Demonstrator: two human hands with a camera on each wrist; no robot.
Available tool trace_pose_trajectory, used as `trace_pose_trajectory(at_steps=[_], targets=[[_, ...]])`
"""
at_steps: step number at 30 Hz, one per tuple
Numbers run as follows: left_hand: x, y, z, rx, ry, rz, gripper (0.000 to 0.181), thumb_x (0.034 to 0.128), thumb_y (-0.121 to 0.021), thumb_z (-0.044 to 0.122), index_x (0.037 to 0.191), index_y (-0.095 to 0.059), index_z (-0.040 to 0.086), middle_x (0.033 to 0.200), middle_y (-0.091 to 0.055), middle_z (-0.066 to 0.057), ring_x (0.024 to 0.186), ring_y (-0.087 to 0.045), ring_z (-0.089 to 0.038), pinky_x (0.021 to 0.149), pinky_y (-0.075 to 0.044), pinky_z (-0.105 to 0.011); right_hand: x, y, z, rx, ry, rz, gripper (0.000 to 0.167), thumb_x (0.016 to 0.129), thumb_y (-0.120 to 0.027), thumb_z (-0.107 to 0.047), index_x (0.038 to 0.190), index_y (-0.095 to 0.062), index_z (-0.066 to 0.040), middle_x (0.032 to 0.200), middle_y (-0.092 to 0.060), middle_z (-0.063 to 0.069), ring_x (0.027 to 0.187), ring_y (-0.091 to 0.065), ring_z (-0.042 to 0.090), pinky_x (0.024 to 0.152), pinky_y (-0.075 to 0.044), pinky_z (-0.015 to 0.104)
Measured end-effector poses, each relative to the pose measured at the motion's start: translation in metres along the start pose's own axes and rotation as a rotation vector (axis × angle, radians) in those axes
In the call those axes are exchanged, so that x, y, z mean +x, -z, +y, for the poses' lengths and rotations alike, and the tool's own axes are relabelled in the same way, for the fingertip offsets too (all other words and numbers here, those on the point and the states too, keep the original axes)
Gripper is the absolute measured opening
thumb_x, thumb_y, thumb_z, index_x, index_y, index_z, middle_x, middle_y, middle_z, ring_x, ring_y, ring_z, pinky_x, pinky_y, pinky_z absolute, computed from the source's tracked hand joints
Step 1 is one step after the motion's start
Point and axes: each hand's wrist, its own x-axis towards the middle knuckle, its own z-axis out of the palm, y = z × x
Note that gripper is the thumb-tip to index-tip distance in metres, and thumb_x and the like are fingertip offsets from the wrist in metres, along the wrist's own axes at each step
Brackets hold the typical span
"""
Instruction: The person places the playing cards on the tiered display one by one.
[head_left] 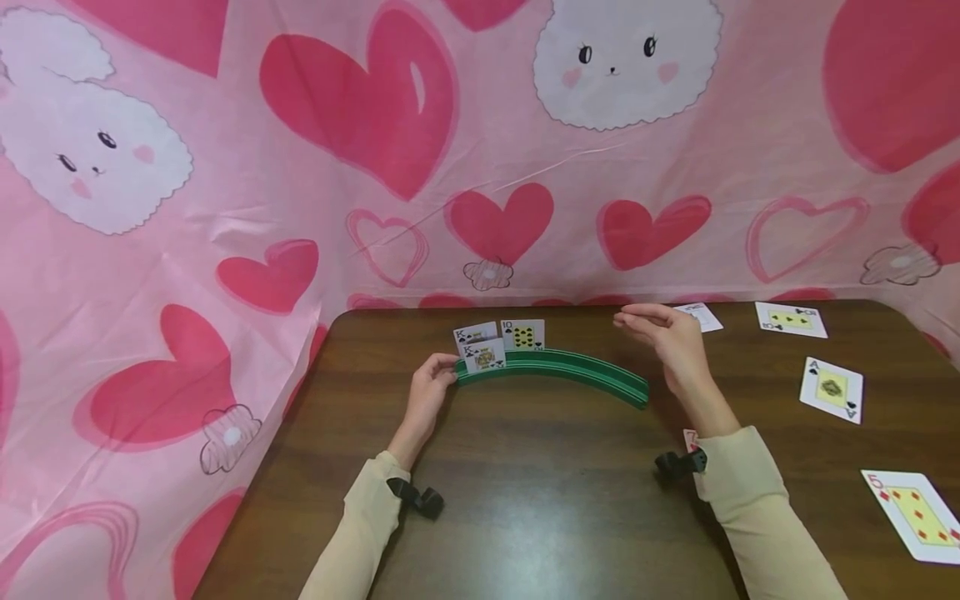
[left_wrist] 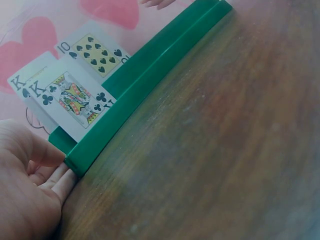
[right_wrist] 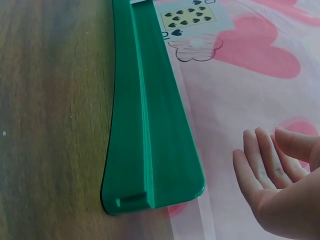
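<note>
A curved green card holder (head_left: 555, 364) lies on the wooden table, with its left end gripped by my left hand (head_left: 430, 385). In the left wrist view, the fingers of that hand (left_wrist: 30, 180) are curled at the holder's end. Standing in the holder near it are a king of clubs (left_wrist: 70, 100), a king of spades (left_wrist: 22, 80) partly covered behind it, and a ten of spades (left_wrist: 97, 55). My right hand (head_left: 670, 342) is raised beyond the holder's right end, touching nothing. Its fingers (right_wrist: 254, 167) are loosely extended in the right wrist view.
Cards lie face up on the right: an ace of spades (head_left: 832, 389), a five of diamonds (head_left: 915, 515) and a black-suit card (head_left: 791, 319). Another card (head_left: 705, 317) is partly behind my right hand. A red-marked card (head_left: 691, 439) peeks out by my right wrist. Heart-patterned cloth (head_left: 420, 167) hangs behind.
</note>
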Motion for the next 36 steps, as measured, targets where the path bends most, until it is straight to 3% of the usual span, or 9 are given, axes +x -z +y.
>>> trace_pose_trajectory(at_steps=[10,15,19,25,36], targets=[[-0.001,-0.001,-0.001,-0.006,-0.007,0.003,0.025,0.0962,-0.053,-0.008,0.117,-0.066,-0.008,0.121,-0.067,-0.021,0.108,-0.06,-0.024,0.086,-0.047,-0.026,0.001,0.003,0.001,0.017,-0.009,-0.004,0.014,0.099,-0.068,-0.006,0.101,-0.079,-0.015,0.093,-0.079,-0.003,0.089,-0.075,0.008,0.088,-0.051,0.023],[-0.001,-0.002,-0.001,-0.009,-0.01,0.002,0.025,0.0959,-0.052,-0.009,0.117,-0.065,-0.009,0.121,-0.066,-0.021,0.108,-0.061,-0.024,0.086,-0.047,-0.025,-0.001,0.007,0.0,-0.011,-0.012,-0.009,0.012,0.099,-0.069,-0.008,0.104,-0.079,-0.011,0.093,-0.079,-0.004,0.089,-0.075,0.008,0.087,-0.051,0.02],[-0.001,-0.001,0.001,-0.004,-0.009,0.004,0.025,0.0956,-0.053,-0.009,0.117,-0.066,-0.009,0.121,-0.066,-0.021,0.109,-0.06,-0.025,0.087,-0.047,-0.026,-0.005,0.016,0.002,-0.024,-0.003,-0.015,0.011,0.099,-0.069,-0.005,0.106,-0.078,-0.005,0.092,-0.079,-0.003,0.088,-0.076,0.009,0.084,-0.053,0.02],[-0.001,0.0,0.001,-0.001,-0.005,0.009,0.024,0.0953,-0.054,-0.008,0.117,-0.066,-0.008,0.121,-0.066,-0.021,0.11,-0.06,-0.026,0.086,-0.047,-0.026,-0.008,0.033,0.003,0.041,0.018,-0.004,0.014,0.096,-0.069,0.001,0.1,-0.08,-0.008,0.091,-0.079,0.001,0.086,-0.076,0.011,0.083,-0.055,0.024],[-0.002,0.0,0.002,-0.002,-0.005,0.002,0.025,0.0963,-0.053,-0.008,0.117,-0.066,-0.008,0.123,-0.066,-0.021,0.11,-0.06,-0.026,0.087,-0.047,-0.026,-0.014,0.062,-0.002,0.027,-0.033,0.059,0.014,0.097,-0.069,-0.003,0.1,-0.081,-0.01,0.089,-0.079,-0.003,0.082,-0.076,0.009,0.079,-0.055,0.02]])
